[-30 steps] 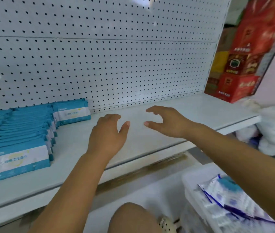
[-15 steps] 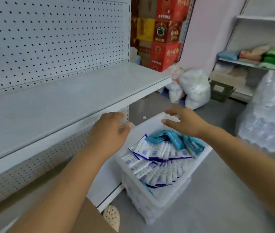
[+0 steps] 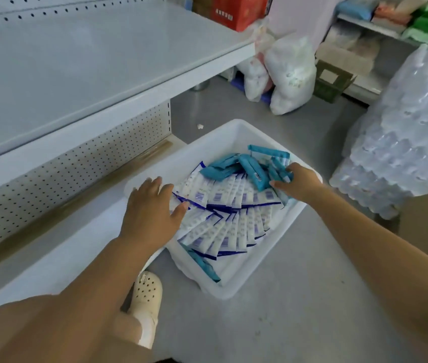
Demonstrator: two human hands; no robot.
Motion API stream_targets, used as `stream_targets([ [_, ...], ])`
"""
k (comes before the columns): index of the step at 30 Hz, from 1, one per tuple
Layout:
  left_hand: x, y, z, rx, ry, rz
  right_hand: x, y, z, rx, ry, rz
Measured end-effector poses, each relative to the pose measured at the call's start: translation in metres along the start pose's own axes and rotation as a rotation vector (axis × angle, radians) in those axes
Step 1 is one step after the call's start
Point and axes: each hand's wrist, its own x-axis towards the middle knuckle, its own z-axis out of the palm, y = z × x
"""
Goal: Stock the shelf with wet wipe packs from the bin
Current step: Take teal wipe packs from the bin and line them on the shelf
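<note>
A white plastic bin (image 3: pixel 233 289) stands on the grey floor beside the shelf unit. It holds rows of white and blue wet wipe packs (image 3: pixel 231 231) and several teal packs (image 3: pixel 249 167) at its far end. My right hand (image 3: pixel 298 183) reaches into the far right corner, its fingers curled around a teal pack (image 3: pixel 279 170). My left hand (image 3: pixel 152 213) hovers over the bin's left rim with fingers spread, holding nothing. The white shelf (image 3: pixel 71 66) above and to the left lies bare in this view.
A perforated back panel (image 3: pixel 76 158) and lower shelf sit under the top shelf. White sacks (image 3: pixel 288 74) and a red carton (image 3: pixel 236 11) stand behind the bin. Shrink-wrapped bottles (image 3: pixel 404 142) and a cardboard box (image 3: pixel 427 226) crowd the right. My shoe (image 3: pixel 146 297) is near the bin.
My view swung from the shelf with stacked teal packs down to the bin. Both hands dropped from the shelf into the bin, and the right hand closed on a teal pack.
</note>
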Motion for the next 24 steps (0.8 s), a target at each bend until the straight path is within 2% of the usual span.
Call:
stream_targets([
  [4,-0.001,-0.007,0.024,0.048,-0.048,0.003,0.007,0.000,0.011,0.015,0.041,0.054],
  [9,-0.006,-0.004,0.033,0.121,-0.016,0.003,0.008,-0.004,0.015,-0.029,0.078,0.090],
  [17,-0.008,-0.001,0.024,0.127,-0.057,0.021,-0.005,-0.004,0.001,0.106,0.188,0.079],
  [22,-0.009,-0.001,0.021,0.087,-0.072,0.011,-0.027,-0.006,-0.022,0.324,0.294,0.075],
  [24,-0.011,0.001,0.019,-0.075,-0.048,0.006,-0.040,-0.016,-0.029,0.490,0.259,0.078],
])
